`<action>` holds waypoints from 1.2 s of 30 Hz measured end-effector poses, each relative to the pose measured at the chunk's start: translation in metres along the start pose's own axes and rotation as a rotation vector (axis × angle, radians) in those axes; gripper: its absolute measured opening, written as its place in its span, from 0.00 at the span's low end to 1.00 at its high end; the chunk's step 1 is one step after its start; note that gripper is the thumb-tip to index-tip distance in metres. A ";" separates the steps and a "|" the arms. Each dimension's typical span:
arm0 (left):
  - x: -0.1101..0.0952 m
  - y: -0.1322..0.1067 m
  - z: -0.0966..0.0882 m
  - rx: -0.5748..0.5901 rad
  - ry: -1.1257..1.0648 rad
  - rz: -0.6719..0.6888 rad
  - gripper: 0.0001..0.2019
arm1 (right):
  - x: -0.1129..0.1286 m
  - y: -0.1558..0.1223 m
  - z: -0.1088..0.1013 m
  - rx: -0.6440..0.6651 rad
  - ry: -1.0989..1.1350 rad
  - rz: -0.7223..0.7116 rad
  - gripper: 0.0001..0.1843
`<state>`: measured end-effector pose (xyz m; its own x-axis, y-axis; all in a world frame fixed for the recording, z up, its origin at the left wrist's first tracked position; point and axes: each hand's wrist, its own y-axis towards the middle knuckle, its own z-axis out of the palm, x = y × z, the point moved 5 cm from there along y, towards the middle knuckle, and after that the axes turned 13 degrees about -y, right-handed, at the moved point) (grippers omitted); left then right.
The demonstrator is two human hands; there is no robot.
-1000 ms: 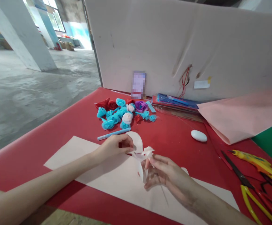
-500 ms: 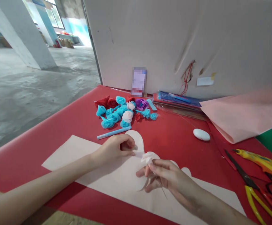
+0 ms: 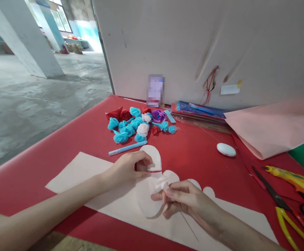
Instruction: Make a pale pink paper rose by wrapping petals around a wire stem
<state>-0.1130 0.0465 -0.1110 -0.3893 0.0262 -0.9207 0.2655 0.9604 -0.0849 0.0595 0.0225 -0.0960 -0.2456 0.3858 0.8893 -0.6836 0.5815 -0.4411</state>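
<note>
My right hand [image 3: 184, 199] is closed around a small rolled pale pink paper flower [image 3: 162, 181] on a thin wire stem. My left hand [image 3: 129, 169] pinches the edge of a round pale pink paper petal [image 3: 153, 158] just left of it. Both hands hover over a large pale pink paper sheet [image 3: 89, 174] with scalloped cut-outs, lying on the red table [image 3: 62, 139].
A heap of blue, red, white and purple paper flowers [image 3: 138, 123] lies behind, with a blue pen [image 3: 127, 148] in front. A white oval object [image 3: 226, 149] sits right of centre. Scissors [image 3: 280, 205] and a yellow tool [image 3: 290, 177] lie at right. A white board [image 3: 193, 45] stands behind.
My right hand has lowered the flower toward the sheet and a petal now lies flatter beneath it. My left hand has stayed nearly still on the round petal.
</note>
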 end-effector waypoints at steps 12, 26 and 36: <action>0.001 0.001 -0.001 -0.047 -0.053 -0.046 0.12 | -0.001 -0.001 -0.001 0.014 0.013 0.020 0.17; 0.001 0.002 0.000 -0.018 -0.026 0.034 0.12 | -0.002 -0.003 -0.005 0.051 0.085 -0.027 0.15; -0.027 -0.004 -0.007 0.293 0.213 0.246 0.10 | 0.015 -0.001 -0.037 -0.431 0.413 -0.403 0.09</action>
<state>-0.1094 0.0434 -0.0832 -0.4484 0.3310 -0.8303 0.6003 0.7997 -0.0054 0.0815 0.0544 -0.0867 0.3070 0.2713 0.9122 -0.3132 0.9339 -0.1724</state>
